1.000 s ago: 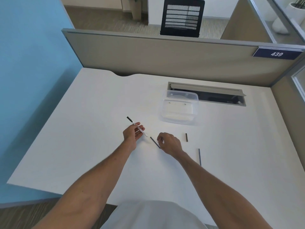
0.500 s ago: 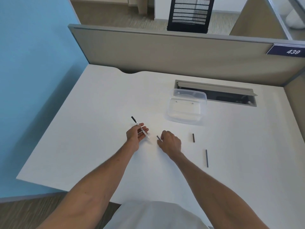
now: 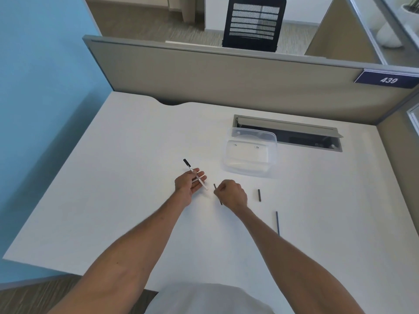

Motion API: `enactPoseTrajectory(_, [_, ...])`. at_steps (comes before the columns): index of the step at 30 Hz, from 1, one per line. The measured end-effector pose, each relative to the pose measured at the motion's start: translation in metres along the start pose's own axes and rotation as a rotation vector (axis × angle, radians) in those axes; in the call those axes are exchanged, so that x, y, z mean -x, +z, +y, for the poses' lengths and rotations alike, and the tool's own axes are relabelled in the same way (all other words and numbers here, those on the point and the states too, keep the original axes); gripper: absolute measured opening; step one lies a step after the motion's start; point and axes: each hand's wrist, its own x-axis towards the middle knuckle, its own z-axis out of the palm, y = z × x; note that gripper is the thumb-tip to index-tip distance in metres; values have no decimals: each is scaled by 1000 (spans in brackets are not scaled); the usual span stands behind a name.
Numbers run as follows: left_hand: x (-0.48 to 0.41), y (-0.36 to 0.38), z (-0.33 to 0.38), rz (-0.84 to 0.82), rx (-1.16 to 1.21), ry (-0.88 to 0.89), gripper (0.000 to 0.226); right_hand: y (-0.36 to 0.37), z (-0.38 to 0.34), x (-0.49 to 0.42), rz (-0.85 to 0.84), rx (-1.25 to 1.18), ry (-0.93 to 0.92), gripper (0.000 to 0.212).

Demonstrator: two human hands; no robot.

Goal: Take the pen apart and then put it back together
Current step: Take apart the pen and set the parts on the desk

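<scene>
My left hand (image 3: 188,182) holds the white pen barrel (image 3: 195,174), whose black end points up and to the left, away from me. Just to its right, my right hand (image 3: 231,193) is closed on a thin dark rod (image 3: 217,193); one end sticks out above the fingers and the other shows below the palm. A short black pen piece (image 3: 259,195) lies on the white desk (image 3: 136,177) right of that hand. Nearer me, a long thin dark rod (image 3: 277,223) lies by my right forearm.
A clear plastic container (image 3: 250,152) stands behind the hands. Behind it is an open cable slot (image 3: 288,134) in the desk. A beige partition (image 3: 226,73) closes the far side and the right; a blue wall is on the left.
My right hand has closed on the thin dark rod, which lay flat on the desk a second ago, and tilted it more upright. The left hand still holds the barrel.
</scene>
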Motion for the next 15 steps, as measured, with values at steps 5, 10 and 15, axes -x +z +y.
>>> enactPoseTrajectory(5, [-7, 18, 4, -16, -4, -8, 39, -35, -14, -23, 99, -202, 56, 21])
enactPoseTrajectory(10, [-14, 34, 2, -33, 35, -38, 40, -76, -28, -54, 249, -356, 72, 22])
enactPoseTrajectory(15, [-21, 42, 3, -26, 65, -27, 39, -109, -34, -86, 312, -412, 127, 23])
